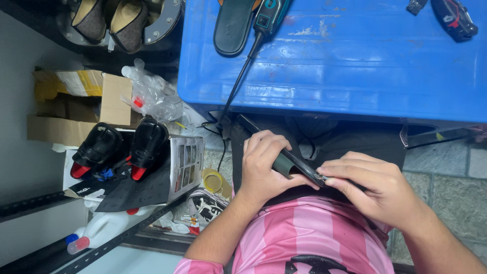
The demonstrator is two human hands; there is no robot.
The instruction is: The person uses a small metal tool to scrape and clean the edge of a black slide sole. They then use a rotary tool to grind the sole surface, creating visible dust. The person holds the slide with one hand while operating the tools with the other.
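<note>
The left hand [264, 165] has its grip closed around a dark shoe sole [289, 160] (held over the lap), fingers wrapped across its middle. Just right of that grip, the right hand [378, 187] pinches the sole's end, fingertips [329, 175] pressed onto its edge.

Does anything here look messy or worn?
Yes: the blue table top is scuffed with pale scratches, and crumpled clear plastic bags lie loose beside an open cardboard box. Both hands grip a dark shoe sole.

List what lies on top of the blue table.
On the blue table: a dark insole, a teal corded tool and dark tools at the far corner. Its far edge is out of frame.
</note>
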